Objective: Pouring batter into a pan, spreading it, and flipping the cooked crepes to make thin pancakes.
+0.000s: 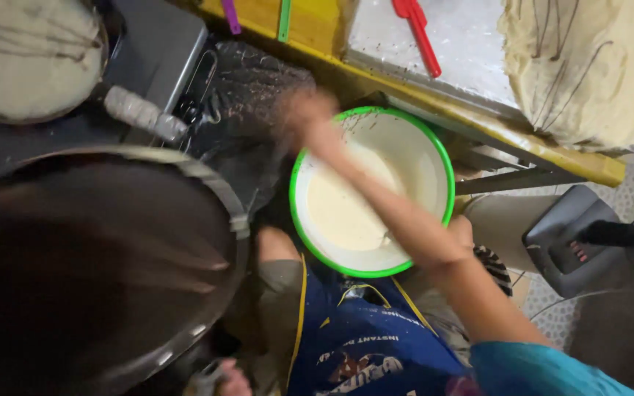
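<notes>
the right hand is stretched out over the far left rim of a white bowl with a green rim, and its forearm crosses above the bowl from the near right. this hand is very blurred, so i cannot tell if it is closed or released, or if it holds something. the bowl stands in the middle of the view, just below the edge of the yellow table, and it holds pale cream batter which fills its near left part. at the near left, a large dark round pan with a metal rim takes much of the view. the left hand shows only a little at the bottom edge, next to the near rim of the pan and touching a grey thing there; its fingers seem curled, but i cannot tell the grip surely. on the table, far right, a stack of thin pale crepes with dark lines lies beside a red spatula. another round pale crepe lies at the far left. a blue apron is at the near middle.
</notes>
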